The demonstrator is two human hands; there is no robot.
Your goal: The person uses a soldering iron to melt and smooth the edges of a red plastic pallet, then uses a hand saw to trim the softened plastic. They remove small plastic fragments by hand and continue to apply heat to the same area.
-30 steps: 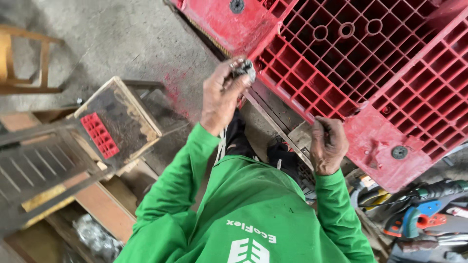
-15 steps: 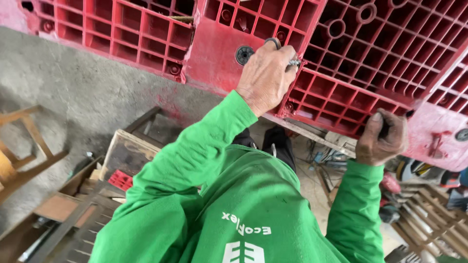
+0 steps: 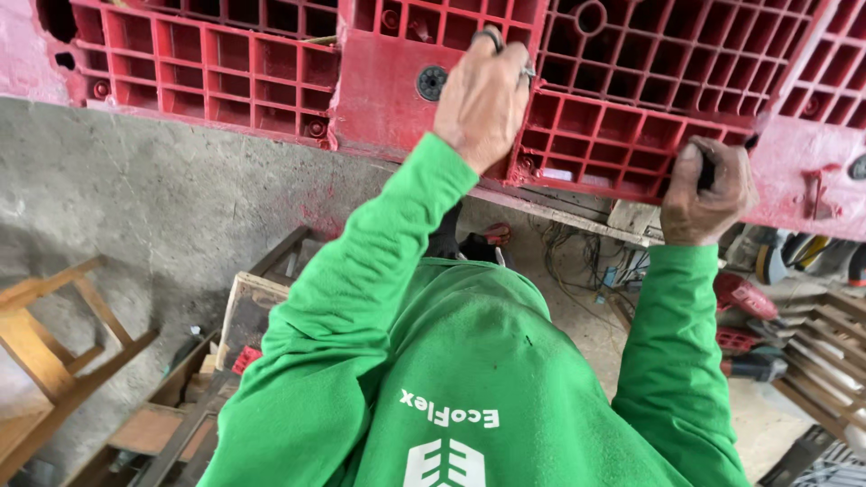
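1. Left of your hands: the red plastic pallet (image 3: pixel 271 72) stands on edge, its grid of ribbed cells facing you. Keep the grey concrete floor (image 3: pixel 135 207) below it free for your feet, and keep away from the wooden frame (image 3: pixel 54 334) down at your left.
2. Left hand (image 3: pixel 483 99): it presses against the solid red block of the pallet, just right of the round black boss (image 3: pixel 432 83). The fingers curl over a small dark part at their tips; what it is cannot be told. Keep that hand flat and firm so the pallet does not rock.
3. Right hand (image 3: pixel 706 191): it is clenched around a dark handle (image 3: pixel 706 171) at the pallet's lower rib edge. Whether this is a tool cannot be told. Hold your wrist in line with the handle.
4. Below your right hand: power tools (image 3: pixel 749 343) and loose cables (image 3: pixel 577 257) lie on the ground. Stand clear of them.
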